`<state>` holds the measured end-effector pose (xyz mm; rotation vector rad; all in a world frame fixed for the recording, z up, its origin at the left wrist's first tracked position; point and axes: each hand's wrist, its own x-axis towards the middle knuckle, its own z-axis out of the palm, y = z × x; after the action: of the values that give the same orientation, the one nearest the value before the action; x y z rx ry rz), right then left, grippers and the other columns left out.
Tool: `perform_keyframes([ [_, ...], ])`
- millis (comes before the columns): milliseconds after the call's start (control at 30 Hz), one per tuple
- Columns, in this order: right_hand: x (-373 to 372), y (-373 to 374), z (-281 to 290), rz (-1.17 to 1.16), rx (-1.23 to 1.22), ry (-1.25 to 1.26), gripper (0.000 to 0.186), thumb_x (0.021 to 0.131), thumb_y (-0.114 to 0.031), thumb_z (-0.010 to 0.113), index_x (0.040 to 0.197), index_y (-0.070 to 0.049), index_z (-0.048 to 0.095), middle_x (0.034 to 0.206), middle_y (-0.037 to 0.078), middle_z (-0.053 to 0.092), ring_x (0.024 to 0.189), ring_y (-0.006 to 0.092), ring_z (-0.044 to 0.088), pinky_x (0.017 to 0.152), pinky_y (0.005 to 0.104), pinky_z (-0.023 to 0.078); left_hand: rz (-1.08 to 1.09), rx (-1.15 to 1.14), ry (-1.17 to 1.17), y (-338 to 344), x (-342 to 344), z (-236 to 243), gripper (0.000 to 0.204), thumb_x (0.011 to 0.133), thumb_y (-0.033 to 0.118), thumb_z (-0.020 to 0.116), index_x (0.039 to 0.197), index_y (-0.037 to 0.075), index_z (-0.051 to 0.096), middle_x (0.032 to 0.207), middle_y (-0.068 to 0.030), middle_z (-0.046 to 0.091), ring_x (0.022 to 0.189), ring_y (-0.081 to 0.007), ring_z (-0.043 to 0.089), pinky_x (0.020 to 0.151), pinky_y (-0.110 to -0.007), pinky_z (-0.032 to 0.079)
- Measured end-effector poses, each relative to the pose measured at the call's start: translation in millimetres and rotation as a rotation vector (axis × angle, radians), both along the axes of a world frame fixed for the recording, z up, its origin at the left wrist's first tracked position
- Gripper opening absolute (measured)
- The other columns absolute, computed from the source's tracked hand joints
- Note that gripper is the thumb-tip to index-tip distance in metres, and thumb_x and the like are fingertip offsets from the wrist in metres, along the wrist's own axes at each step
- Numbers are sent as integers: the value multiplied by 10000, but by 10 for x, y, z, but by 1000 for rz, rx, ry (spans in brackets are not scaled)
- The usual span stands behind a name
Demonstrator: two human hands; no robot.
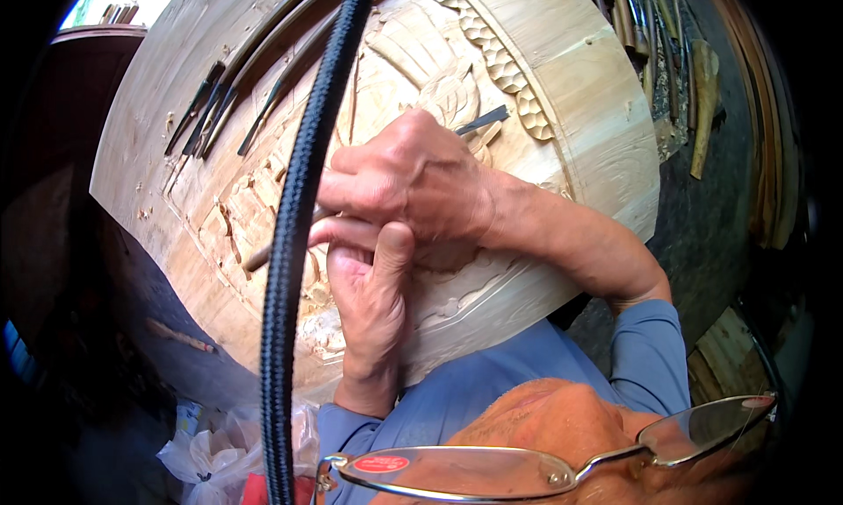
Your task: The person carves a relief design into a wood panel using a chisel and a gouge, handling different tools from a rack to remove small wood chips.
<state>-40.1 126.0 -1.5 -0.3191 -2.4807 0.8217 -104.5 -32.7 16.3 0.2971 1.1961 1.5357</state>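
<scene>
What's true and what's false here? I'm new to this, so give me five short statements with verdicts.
1. The wooden panel has carved relief on it. True.
2. The right hand lies open and flat. False: it is curled shut on a rod-like tool.
3. The left hand is far from the right hand. False: the two are close together, the left just below the right in the picture.
4. Several long tools lie on the panel's upper left part. True.
5. The sleeves are bright yellow. False: they are blue.
</scene>
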Motion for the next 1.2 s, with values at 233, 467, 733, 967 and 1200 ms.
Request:
perform_keyframes([
  [233, 36, 226, 128, -424, 461, -38, 381, 957, -414, 799, 777, -95, 695, 645, 22, 568, 450, 136, 544, 419, 300, 445, 115, 92, -1, 132, 110, 64, 1046, 1032, 558, 761, 1695, -62, 242, 1566, -267, 550, 1471, -370, 573, 1268, -513, 448],
  [467, 805, 931, 994, -930, 32, 5, 395, 1096, -367, 676, 968, -10, 788, 828, 117, 787, 729, 188, 751, 638, 325, 575, -82, 219, 142, 84, 222, 87, 856, 949, 363, 917, 1546, -103, 518, 1394, -241, 712, 1297, -319, 721, 1155, -447, 565],
  [733, 1937, 711, 1020, -928, 99, 364, 1096, 1050, -884, 146, 1020, 60, 703, 985, 334, 742, 685, 268, 684, 631, 286, 542, -190, 381, 745, 126, 244, 45, 700, 830, 343, 998, 1323, -63, 712, 1140, -242, 799, 1023, -354, 809, 857, -406, 644],
  [967, 2178, -63, 445, -844, 208, 338, 981, 1085, -793, 316, 1075, 91, 742, 832, 186, 754, 576, 214, 671, 480, 279, 513, -256, 449, 958, 184, 309, 51, 664, 853, 348, 975, 1332, -29, 712, 1120, -222, 806, 998, -377, 806, 877, -433, 652],
  [1200, 2025, -519, 281, -461, -38, 146, 320, 996, -135, 732, 1244, 63, 772, 983, 217, 813, 763, 319, 805, 636, 383, 614, -332, 485, 1174, 301, 428, 25, 808, 835, 451, 959, 1416, -32, 674, 1360, -290, 726, 1236, -445, 741, 1059, -526, 599],
])
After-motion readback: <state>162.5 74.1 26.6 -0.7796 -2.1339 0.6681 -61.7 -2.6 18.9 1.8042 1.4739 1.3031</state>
